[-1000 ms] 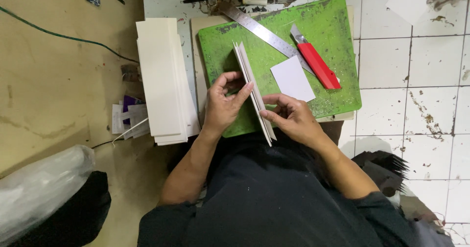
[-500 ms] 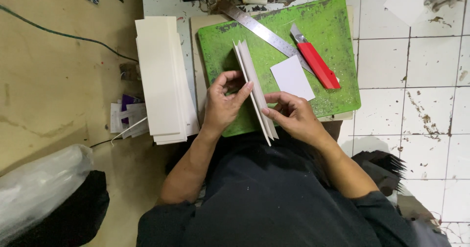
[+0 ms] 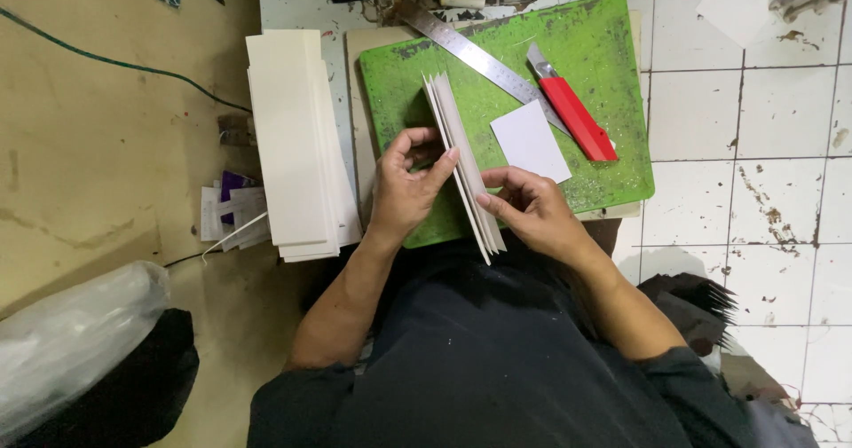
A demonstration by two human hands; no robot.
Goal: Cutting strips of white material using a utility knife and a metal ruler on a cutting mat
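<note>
Bundle of white card strips [image 3: 463, 160] stands on edge over the near part of the green cutting mat [image 3: 612, 49], between both hands. Left hand [image 3: 404, 191] grips its left face, fingers curled. Right hand [image 3: 531, 210] pinches its right face near the lower end. White square card [image 3: 530, 141] lies just right of the bundle.

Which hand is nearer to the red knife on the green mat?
Right. The right hand lies just below-left of the red knife, apart from it. The left hand is farther, across the held card stack.
</note>
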